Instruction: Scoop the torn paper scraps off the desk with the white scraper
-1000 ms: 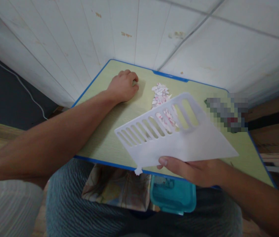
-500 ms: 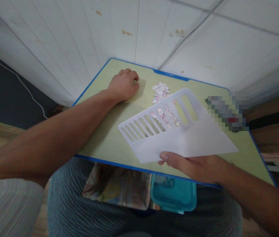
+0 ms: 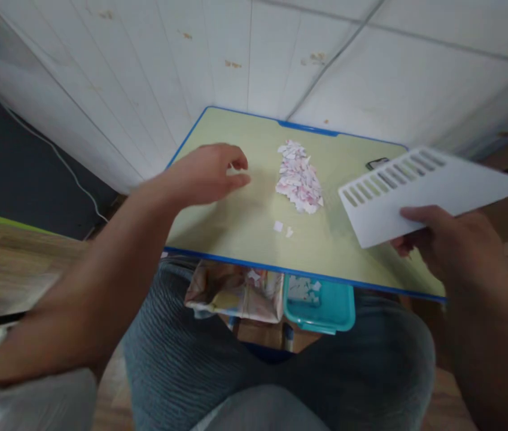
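My right hand (image 3: 451, 239) grips a flat white plastic scraper (image 3: 397, 206) by its lower edge, with the thumb on top. A row of slots runs along the scraper, and its long pointed end reaches to the right. It is held up over the right side of the table. My left hand (image 3: 211, 173) hovers over the left side of the table, thumb and fingers apart and nothing between them. Between the hands lies a heap of torn paper scraps (image 3: 299, 176), white with pink marks. Two small loose scraps (image 3: 278, 226) lie nearer to me.
The pale table (image 3: 245, 233) has a blue rim and stands by a white panelled wall (image 3: 218, 60). Below its front edge are an open patterned bag (image 3: 236, 299) and a turquoise container (image 3: 329, 305), both with scraps inside. A phone-like dark object (image 3: 377, 163) lies at the back right.
My right hand has carried the scraper rightward, off the paper heap, which now shows whole. My left hand has lifted and its fingers have opened. The view has shifted slightly.
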The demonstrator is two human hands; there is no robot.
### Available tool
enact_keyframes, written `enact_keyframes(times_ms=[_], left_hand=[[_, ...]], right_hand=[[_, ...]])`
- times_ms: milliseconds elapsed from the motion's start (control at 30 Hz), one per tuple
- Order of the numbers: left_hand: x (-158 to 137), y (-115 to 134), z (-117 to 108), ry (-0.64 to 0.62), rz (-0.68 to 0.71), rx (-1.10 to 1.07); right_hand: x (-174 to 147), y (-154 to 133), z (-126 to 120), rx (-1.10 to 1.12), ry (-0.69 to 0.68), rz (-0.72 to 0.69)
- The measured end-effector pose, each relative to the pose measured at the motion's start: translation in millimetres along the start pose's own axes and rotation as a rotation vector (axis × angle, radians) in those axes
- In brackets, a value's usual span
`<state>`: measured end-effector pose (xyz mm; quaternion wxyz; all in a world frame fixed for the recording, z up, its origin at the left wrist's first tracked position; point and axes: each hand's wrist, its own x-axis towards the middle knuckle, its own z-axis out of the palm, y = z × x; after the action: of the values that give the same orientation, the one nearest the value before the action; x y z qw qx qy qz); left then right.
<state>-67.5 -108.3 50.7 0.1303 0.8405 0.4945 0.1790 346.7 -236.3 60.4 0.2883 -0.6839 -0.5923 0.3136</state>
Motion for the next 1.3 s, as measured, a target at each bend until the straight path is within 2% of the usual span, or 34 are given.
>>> enact_keyframes(times_ms=[67,100,200,300,400,533,600,633,733,767,833,867,933,1033,1167,1300], left_hand=[[-58.4,25.8,-2.4,0.036,0.025,-0.148],[-84.6,36.4,-0.5,0.001,0.057,-0.231],[-138.5,54.5,10.0,-0.08,0.131,-0.354],[-162.0,58.9,18.2,-0.099,0.217,-0.278],[-178.1,60.7,25.2,-0.155,0.266,-0.169],[-198.9,61.5,42.3,-0.13,0.298,0.005],[-206.3,60.2,51.0,-0.09,0.293,0.038],[-209.2,59.4,54.4,-0.069,0.289,0.032],[-216.0,57.9,60.2,-0.003,0.272,-0.019],[-218.0,57.9,61.2,0.017,0.268,-0.031],[-221.8,58.7,62.9,0.043,0.258,-0.041],[-223.7,59.4,64.0,0.049,0.255,-0.044],[-227.6,60.8,66.7,0.063,0.245,-0.058],[-233.0,62.5,72.0,0.104,0.228,-0.092],[-238.2,66.0,78.3,0.128,0.22,-0.134],[-240.2,69.5,79.7,0.127,0.228,-0.183]], right_hand=[[-24.7,14.7,-5.9,0.112,0.063,0.164],[-34.0,18.9,-6.2,0.188,0.068,0.245],[-47.6,18.0,-4.1,0.282,-0.021,0.452],[-51.1,10.3,-7.6,0.376,-0.047,0.55],[-59.1,12.3,-15.3,0.43,-0.158,0.548],[-79.6,17.4,-7.5,0.32,-0.291,0.557],[-91.6,7.7,12.4,0.214,-0.346,0.432],[-96.9,-1.1,26.4,0.135,-0.357,0.268],[-102.7,-37.2,78.2,-0.086,-0.257,-0.252],[-100.2,-49.5,96.3,-0.145,-0.293,-0.407],[-90.0,-70.1,129.8,-0.28,-0.456,-0.601],[-83.8,-77.7,144.2,-0.38,-0.527,-0.638],[-72.4,-87.1,167.2,-0.605,-0.628,-0.625],[-61.9,-89.6,187.7,-0.896,-0.752,-0.577],[-54.6,-80.9,202.1,-1.047,-0.805,-0.542],[-49.5,-74.9,214.2,-1.14,-0.781,-0.505]])
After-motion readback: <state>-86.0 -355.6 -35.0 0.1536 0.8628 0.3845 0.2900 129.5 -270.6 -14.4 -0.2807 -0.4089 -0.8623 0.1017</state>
